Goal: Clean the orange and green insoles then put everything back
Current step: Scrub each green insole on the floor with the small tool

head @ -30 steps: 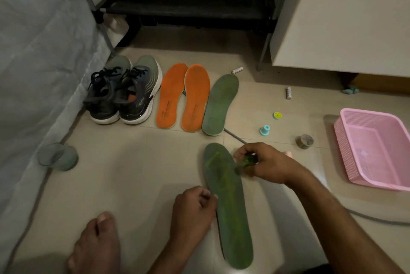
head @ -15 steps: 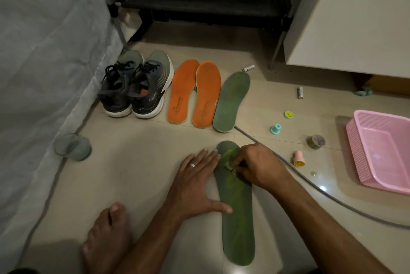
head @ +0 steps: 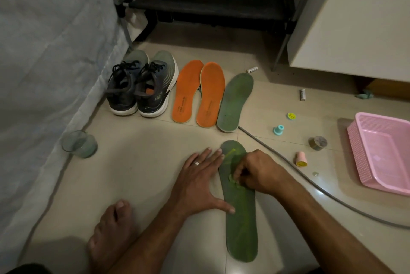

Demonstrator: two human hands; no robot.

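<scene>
A green insole [head: 241, 225] lies lengthwise on the floor in front of me. My left hand [head: 200, 182] lies flat with spread fingers, its thumb pressing the insole's left edge. My right hand [head: 255, 170] has curled fingers pinching a small light-green scrubber [head: 231, 178] against the insole's upper half. Beyond them lie a second green insole [head: 235, 101] and two orange insoles [head: 188, 91] [head: 210, 94] side by side. A pair of grey sneakers [head: 142, 84] stands to their left.
A pink basket [head: 381, 154] sits at the right. A grey hose [head: 310, 185] runs across the floor. A glass [head: 79, 144] stands at the left by white sheeting. Small caps, a tape roll [head: 317, 142] and batteries lie scattered. My bare foot [head: 113, 227] rests near.
My left hand opened from a fist and now lies flat beside the insole. My right hand slid from the insole's toe end down toward its middle.
</scene>
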